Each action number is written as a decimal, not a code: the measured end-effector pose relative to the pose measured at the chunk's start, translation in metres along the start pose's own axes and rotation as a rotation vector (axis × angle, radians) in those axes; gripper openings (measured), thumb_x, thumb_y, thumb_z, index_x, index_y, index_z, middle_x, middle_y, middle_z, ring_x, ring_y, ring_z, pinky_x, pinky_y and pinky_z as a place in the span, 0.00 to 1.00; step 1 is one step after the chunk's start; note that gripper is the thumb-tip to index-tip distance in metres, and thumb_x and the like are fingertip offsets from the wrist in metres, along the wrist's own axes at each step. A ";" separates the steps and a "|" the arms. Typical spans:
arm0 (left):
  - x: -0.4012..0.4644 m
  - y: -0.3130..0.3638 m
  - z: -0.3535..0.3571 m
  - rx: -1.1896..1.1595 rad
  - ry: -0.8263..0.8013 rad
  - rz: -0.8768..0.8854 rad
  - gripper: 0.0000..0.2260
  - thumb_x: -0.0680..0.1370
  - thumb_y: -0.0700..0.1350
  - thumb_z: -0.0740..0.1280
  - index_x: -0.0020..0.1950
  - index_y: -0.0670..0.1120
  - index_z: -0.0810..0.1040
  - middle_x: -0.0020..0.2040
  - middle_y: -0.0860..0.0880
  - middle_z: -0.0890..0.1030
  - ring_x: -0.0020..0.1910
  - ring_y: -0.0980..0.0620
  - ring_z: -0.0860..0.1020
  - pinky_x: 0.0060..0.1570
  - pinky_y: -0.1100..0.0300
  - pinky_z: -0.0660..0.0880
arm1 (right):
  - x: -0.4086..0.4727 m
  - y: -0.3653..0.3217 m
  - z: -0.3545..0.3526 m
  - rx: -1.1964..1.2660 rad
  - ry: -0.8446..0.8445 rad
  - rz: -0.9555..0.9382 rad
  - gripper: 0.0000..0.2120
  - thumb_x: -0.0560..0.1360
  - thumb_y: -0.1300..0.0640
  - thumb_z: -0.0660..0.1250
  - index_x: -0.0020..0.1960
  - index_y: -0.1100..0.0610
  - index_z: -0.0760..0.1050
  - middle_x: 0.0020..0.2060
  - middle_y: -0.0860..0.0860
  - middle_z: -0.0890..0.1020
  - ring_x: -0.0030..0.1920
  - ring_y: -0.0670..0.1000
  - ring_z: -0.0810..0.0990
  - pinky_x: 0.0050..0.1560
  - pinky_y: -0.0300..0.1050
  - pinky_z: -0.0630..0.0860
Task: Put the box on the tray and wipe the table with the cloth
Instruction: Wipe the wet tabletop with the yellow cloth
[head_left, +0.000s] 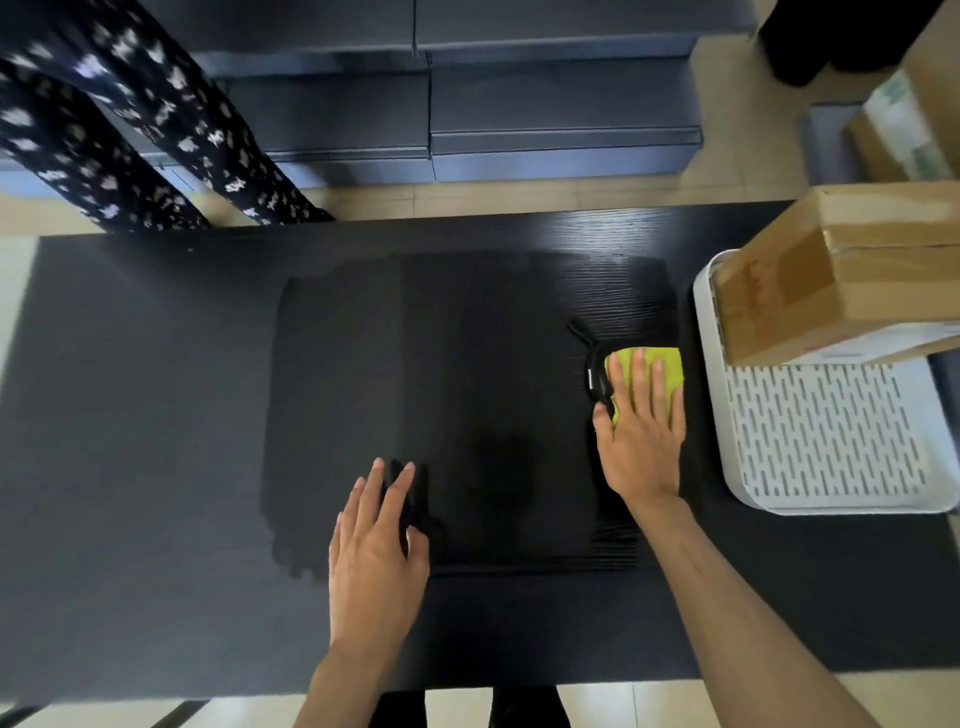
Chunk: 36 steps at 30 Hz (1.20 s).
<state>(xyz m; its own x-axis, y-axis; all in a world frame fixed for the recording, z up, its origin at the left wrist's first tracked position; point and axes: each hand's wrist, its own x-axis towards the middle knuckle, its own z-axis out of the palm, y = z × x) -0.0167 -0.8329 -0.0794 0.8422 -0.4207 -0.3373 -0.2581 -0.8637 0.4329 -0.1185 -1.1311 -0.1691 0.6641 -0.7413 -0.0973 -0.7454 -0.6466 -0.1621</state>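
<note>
Both forearms enter from the near edge of the black table. Left hand lies flat on the bare surface, fingers spread and holding nothing. Right hand is pressed palm-down on the yellow-green cloth, fingers extended and slightly apart; it is a flat press rather than a closed grasp. Most of the cloth is under the fingers, with its far edge and right corner showing beyond the fingertips. A black cord-like item lies touching the cloth's left edge. Just right of the cloth, close to but apart from it, is the white slotted tray. The cardboard box rests on the far part of the tray, overhanging its far rim. A darker, glossy patch covers the table centre between the hands.
</note>
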 end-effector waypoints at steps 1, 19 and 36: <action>0.000 -0.011 -0.004 -0.002 0.007 -0.006 0.31 0.78 0.40 0.68 0.78 0.58 0.66 0.82 0.53 0.61 0.81 0.48 0.58 0.74 0.39 0.66 | -0.005 -0.009 0.003 -0.008 -0.003 0.022 0.32 0.82 0.44 0.50 0.85 0.48 0.47 0.85 0.52 0.49 0.84 0.56 0.47 0.82 0.61 0.46; -0.049 -0.220 -0.067 0.025 -0.054 -0.158 0.35 0.79 0.42 0.66 0.83 0.55 0.54 0.83 0.52 0.56 0.83 0.47 0.53 0.80 0.45 0.55 | -0.080 -0.329 0.060 0.014 -0.066 -0.179 0.31 0.84 0.43 0.48 0.85 0.50 0.46 0.84 0.53 0.47 0.84 0.58 0.48 0.81 0.64 0.48; -0.053 -0.170 -0.048 -0.051 0.018 -0.052 0.30 0.78 0.38 0.67 0.80 0.46 0.63 0.82 0.46 0.62 0.80 0.43 0.61 0.76 0.40 0.64 | -0.169 -0.246 0.050 0.010 -0.091 -0.267 0.31 0.85 0.44 0.50 0.84 0.46 0.42 0.85 0.48 0.45 0.84 0.53 0.41 0.82 0.60 0.51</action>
<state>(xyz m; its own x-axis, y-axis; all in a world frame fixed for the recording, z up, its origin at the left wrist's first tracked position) 0.0052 -0.6507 -0.0953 0.8622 -0.3703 -0.3457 -0.1898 -0.8689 0.4572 -0.0444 -0.8374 -0.1622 0.8396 -0.5255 -0.1378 -0.5432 -0.8145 -0.2038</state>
